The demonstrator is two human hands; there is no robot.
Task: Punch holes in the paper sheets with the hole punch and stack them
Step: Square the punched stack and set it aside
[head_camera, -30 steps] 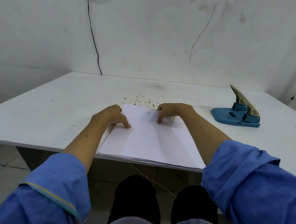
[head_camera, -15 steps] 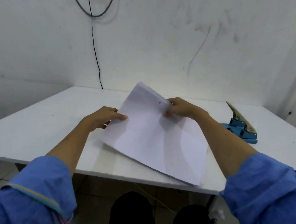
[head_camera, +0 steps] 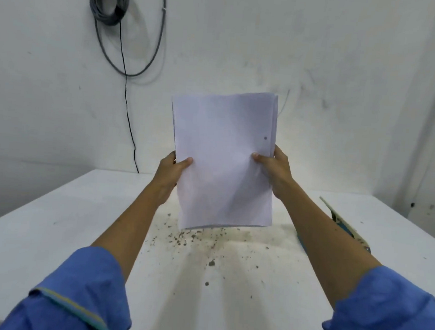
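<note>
Lifted off the white table [head_camera: 52,230] since a moment ago, the stack of paper sheets [head_camera: 222,160] now stands upright in the air. Left hand [head_camera: 173,170] and right hand [head_camera: 275,172] grip its side edges. At the right, my forearm partly hides the hole punch [head_camera: 346,226].
</note>
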